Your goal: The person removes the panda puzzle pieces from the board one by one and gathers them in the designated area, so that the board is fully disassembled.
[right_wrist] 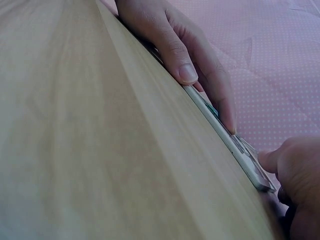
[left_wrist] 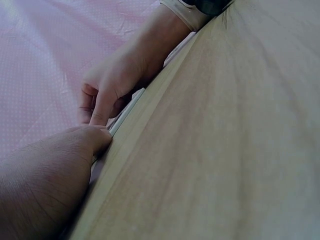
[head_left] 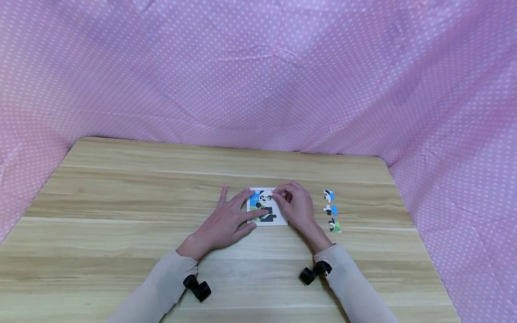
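Note:
A white-bordered puzzle board (head_left: pixel 281 220) lies on the table, with a panda picture (head_left: pixel 265 199) partly filling it. Spread across its left side is my left hand (head_left: pixel 230 222), one finger reaching over the panda's body and the thumb at the near edge. Over the board's upper right, my right hand (head_left: pixel 298 206) has curled fingers, with thumb and index pinching a puzzle piece at the picture's right edge; the fingers mostly hide it. In the right wrist view, a thin piece (right_wrist: pixel 248 149) stands slightly raised off the board beside the right fingertips.
Right of the board, three loose puzzle pieces lie in a column: a top one (head_left: pixel 329 196), a middle one (head_left: pixel 331 210) and a lower one (head_left: pixel 335 226). The wooden table (head_left: pixel 133 193) ends at a pink dotted cloth (head_left: pixel 242 98) behind. Each wrist wears a black camera.

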Demonstrator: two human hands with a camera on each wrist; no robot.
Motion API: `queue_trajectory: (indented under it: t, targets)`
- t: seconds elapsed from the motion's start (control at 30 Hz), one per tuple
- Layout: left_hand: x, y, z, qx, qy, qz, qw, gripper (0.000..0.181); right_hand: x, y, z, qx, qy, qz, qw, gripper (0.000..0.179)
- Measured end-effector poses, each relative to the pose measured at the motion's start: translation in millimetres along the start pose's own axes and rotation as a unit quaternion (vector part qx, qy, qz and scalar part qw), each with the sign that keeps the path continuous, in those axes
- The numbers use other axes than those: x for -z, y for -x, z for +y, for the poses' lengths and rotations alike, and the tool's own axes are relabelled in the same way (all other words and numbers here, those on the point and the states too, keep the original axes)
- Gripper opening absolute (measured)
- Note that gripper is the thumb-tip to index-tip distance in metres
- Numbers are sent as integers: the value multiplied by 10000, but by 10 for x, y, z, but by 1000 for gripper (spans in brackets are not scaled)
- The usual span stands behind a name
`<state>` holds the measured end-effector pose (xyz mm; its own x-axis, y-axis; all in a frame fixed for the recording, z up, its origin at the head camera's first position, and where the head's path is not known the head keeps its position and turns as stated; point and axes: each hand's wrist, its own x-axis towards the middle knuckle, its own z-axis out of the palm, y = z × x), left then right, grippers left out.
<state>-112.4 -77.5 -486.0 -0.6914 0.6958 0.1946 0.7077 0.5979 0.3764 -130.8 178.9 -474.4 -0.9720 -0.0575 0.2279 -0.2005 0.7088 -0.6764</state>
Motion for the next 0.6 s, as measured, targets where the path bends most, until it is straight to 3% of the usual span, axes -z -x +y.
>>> queue_trajectory:
  t: [0.6]
  targets:
    - [-5, -8, -9, -28, -12, 38, 10000, 44, 4, -1, -11, 381, -95, 68, 9992, 5]
